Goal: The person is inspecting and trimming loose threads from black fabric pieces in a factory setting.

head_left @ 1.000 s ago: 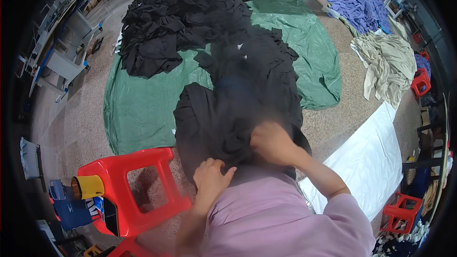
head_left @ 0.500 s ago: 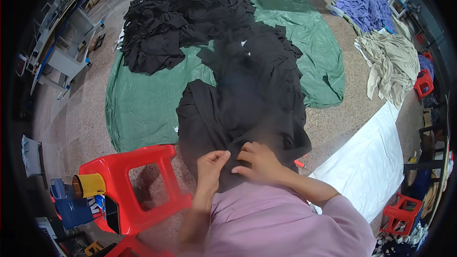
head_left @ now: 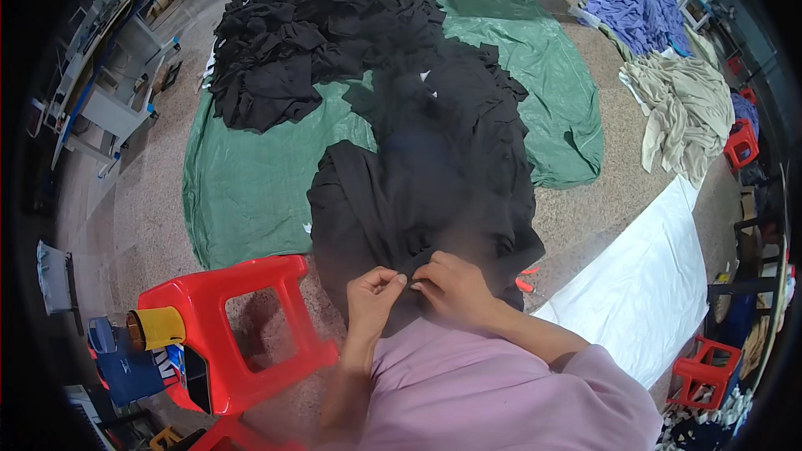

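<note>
Black cloth (head_left: 434, 184) lies over my lap and runs forward into a large black heap of fabric (head_left: 334, 0). At its near edge, my left hand (head_left: 374, 294) pinches the cloth between thumb and bent forefinger. Close beside it on the right, my right hand (head_left: 451, 284) is closed too, thumb against fingertips, on the same cloth. The fingertips of both hands almost meet. Anything small between them is too fine to make out. Part of the black cloth in front of the hands looks hazy.
A red plastic stool (head_left: 225, 326) stands at my left, with a yellow roll (head_left: 159, 327) on its side. Green sheeting (head_left: 251, 184) spreads under the heap. White sheeting (head_left: 635, 292) lies at right, below beige cloth (head_left: 681, 104) and purple cloth (head_left: 631, 17). Orange-red handles (head_left: 525, 286) show by my right arm.
My right hand has closed, its thumb and fingers coming together beside the left fingertips. The left hand stays on the cloth. More of the orange-red handles shows.
</note>
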Available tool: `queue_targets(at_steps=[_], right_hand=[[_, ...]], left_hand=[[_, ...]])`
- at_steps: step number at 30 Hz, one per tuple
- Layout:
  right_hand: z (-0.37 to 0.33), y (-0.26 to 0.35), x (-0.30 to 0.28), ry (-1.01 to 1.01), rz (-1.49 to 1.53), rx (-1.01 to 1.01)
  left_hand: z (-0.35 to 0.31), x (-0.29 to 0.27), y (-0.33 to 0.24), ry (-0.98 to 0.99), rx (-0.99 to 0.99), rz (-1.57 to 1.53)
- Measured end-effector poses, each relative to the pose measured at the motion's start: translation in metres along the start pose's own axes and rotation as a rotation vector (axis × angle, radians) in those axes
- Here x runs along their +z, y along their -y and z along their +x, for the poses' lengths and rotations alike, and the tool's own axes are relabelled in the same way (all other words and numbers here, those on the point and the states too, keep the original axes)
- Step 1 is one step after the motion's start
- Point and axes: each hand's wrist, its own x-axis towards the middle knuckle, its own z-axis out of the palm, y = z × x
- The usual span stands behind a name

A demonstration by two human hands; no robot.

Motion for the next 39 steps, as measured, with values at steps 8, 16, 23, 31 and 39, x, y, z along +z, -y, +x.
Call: queue_targets(at_steps=[8, 16, 23, 31, 39], right_hand=[[-0.003, -0.005, 0.004, -0.011, -0.026, -0.123], [-0.007, -0.012, 0.003, 0.053, 0.194, 0.091], [-0.008, -0.018, 0.010, 0.103, 0.489, 0.482], [-0.012, -0.008, -0.002, 0.147, 0.282, 0.361], [-0.025, 0.011, -0.010, 0.223, -0.077, -0.122]], left_hand=[[-0.002, -0.008, -0.004, 0.168, -0.117, 0.046], [-0.010, -0.005, -0.003, 0.199, 0.272, 0.259], [-0.014, 0.002, -0.005, 0.173, 0.307, 0.312], [-0.016, 0.007, 0.011, -0.140, -0.045, -0.137], [0.012, -0.008, -0.023, 0.288, 0.232, 0.667]])
